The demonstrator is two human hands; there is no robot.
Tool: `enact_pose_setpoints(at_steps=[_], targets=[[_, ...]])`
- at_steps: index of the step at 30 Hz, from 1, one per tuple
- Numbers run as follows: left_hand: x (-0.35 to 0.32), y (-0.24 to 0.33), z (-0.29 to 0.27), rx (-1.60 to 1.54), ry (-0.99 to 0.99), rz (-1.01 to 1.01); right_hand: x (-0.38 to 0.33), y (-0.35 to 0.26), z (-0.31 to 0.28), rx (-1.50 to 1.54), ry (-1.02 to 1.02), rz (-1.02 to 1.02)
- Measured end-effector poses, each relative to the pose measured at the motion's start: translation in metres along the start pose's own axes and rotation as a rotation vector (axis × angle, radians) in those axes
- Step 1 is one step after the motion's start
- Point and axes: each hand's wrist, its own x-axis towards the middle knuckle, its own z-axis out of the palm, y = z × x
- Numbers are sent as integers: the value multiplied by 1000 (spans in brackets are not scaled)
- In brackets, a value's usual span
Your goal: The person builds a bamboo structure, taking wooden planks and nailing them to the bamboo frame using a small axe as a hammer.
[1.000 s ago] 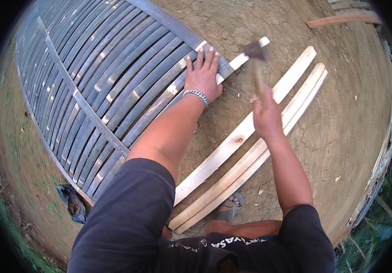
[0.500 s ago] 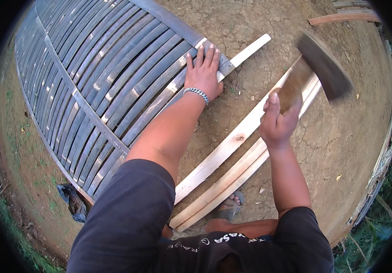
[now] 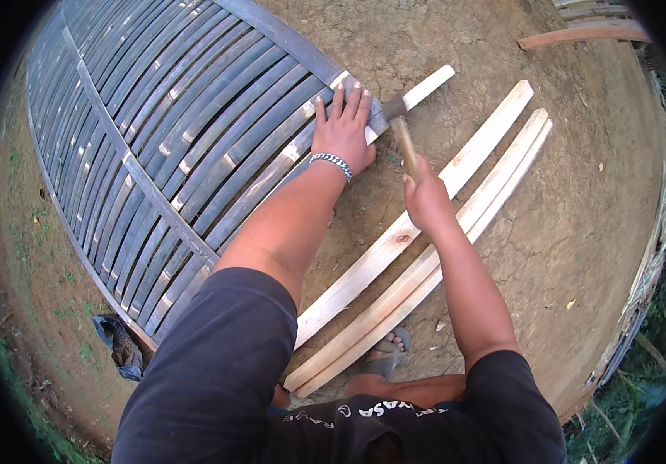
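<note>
Three pale wooden slats lie on the dirt ground beside one slatted bamboo panel. The left hand presses flat, fingers spread, on the panel's edge; the right hand grips one hammer, its head at the edge.

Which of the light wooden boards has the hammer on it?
The short pale board poking out from under the grey slat panel. The hammer head sits on it beside the left hand; the three long boards lie loose on dirt.

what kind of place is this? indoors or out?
Outdoors, likely a rural yard used for carpentry: bare packed dirt ground, grass along the edge, pale wooden planks lying on the soil beside a dark slatted panel.
</note>
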Motion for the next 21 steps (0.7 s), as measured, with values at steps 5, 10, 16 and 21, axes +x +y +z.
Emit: enact_pose_setpoints(at_steps=[5, 10, 16, 21], targets=[[-5, 0, -4, 3, -17, -12, -9, -21, -19, 390, 468, -199], [-5, 4, 1, -3, -20, -1, -7, -13, -19, -32, -67, 145], [-4, -20, -11, -117, -117, 4, -71, 8, -70, 13, 73, 102], [-73, -109, -73, -189, -99, 119, -167, 105, -102, -332, -117, 100]])
